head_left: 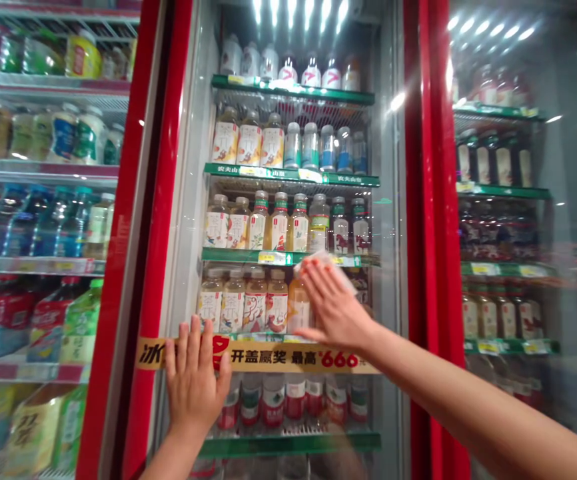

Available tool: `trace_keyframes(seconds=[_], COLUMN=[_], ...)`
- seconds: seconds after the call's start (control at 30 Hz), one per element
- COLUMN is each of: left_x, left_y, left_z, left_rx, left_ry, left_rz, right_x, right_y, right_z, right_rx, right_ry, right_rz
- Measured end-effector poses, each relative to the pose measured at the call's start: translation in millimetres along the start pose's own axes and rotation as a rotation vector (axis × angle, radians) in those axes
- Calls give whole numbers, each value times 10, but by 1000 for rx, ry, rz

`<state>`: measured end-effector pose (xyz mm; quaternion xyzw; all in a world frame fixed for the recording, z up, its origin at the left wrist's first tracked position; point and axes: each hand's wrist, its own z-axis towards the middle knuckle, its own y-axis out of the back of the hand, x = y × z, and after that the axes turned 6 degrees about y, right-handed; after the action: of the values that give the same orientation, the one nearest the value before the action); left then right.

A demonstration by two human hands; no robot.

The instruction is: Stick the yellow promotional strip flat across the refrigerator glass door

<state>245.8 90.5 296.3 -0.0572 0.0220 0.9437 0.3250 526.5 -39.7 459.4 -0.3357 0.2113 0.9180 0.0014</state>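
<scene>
My right hand [337,308] lies flat with its fingers stretched over a thin white cloth [344,275], pressing it against the glass door of a red-framed drinks fridge. Part of the cloth is hidden under the fingers; whether it is fabric or paper I cannot tell. Lower on the left, my left hand [192,383] rests open, fingers spread, over the left part of a yellow printed strip [273,355] across the door. Behind the glass, bottled drinks [276,303] stand in rows on green-edged shelves [288,257].
On the left, a red frame post [131,220] separates this door from shelves of bottles and packs [58,220]. To the right stands another glass-fronted section [501,267] holding bottles, beyond a second red post [433,200]. Lights reflect in the glass.
</scene>
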Motion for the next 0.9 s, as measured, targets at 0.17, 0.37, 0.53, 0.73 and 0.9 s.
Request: trace_keyframes(seconds=[0.17, 0.37, 0.53, 0.73, 0.9], left_x=[-5, 23, 10, 11, 14], left_y=[-7, -1, 7, 10, 13], left_z=[-1, -13, -8, 0, 7], left_rx=[-7, -16, -29, -27, -22], left_ry=[5, -3, -12, -19, -28], left_rz=[4, -16, -9, -4, 5], right_x=[-533, 413, -432, 147, 713], right_y=[242, -192, 216, -48, -342], right_z=[403, 238, 593, 439, -617], right_rx=[-279, 51, -71, -76, 133], right_ry=[-579, 480, -294, -190, 332], right_rz=[-82, -5, -121, -73, 16])
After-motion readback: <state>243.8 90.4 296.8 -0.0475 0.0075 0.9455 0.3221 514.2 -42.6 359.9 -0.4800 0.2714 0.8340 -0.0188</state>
